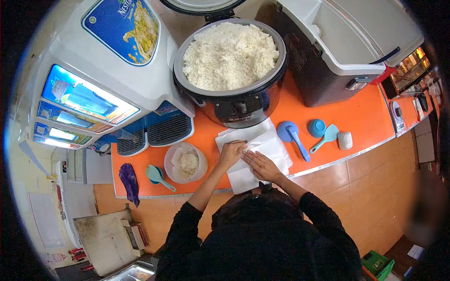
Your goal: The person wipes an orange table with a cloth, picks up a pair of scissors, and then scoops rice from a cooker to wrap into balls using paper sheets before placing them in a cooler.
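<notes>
A stack of white paper sheets [243, 179] lies on the orange counter, with a folded piece of paper [260, 139] on top. My left hand [232, 153] has its fingers bent and pressed together at the fold, gripping the paper. Beside it, my right hand [263, 166] rests on the paper with its fingers stretched out. Whether anything lies inside the fold is hidden. Just beyond the sheets stands a large rice cooker [240, 115], its lid up, heaped with white rice [229, 56]. Left of the paper is a translucent tub [202, 165] holding some rice [188, 164].
On the orange counter [309, 89] are a blue rice paddle [295, 136], a blue cup [317, 127], a teal paddle [330, 134] and a white wrapped lump [345, 140]. Leftward are another teal paddle [157, 175], a purple cloth [129, 181] and a drink dispenser [140, 86]. An open cooler [323, 77] stands back right.
</notes>
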The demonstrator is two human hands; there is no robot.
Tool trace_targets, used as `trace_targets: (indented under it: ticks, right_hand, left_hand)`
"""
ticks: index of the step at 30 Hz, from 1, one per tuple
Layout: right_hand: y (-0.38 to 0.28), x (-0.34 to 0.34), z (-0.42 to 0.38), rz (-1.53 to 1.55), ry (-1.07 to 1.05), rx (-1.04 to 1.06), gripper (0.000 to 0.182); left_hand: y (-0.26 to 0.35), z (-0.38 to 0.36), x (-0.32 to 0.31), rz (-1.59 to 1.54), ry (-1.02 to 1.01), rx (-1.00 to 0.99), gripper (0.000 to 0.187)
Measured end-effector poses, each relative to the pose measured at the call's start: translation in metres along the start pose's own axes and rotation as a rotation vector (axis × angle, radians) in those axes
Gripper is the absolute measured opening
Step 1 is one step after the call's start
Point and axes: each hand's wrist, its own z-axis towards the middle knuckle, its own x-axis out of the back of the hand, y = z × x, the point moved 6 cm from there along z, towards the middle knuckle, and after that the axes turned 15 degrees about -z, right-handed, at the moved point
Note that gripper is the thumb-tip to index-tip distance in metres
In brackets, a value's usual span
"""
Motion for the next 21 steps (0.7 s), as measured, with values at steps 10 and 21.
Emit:
trace_targets:
  ticks: [10, 21]
  right_hand:
    - [0.008, -0.005, -0.034, -0.248, 0.218, 0.014, 0.053]
    - [0.040, -0.018, -0.030, 0.032, 0.132, -0.128, 0.034]
  left_hand:
    - [0.006, -0.074, -0.043, 0.478, -0.111, -0.324, 0.046]
    - [-0.018, -0.095, -0.023, 0.104, 0.320, -0.007, 0.020]
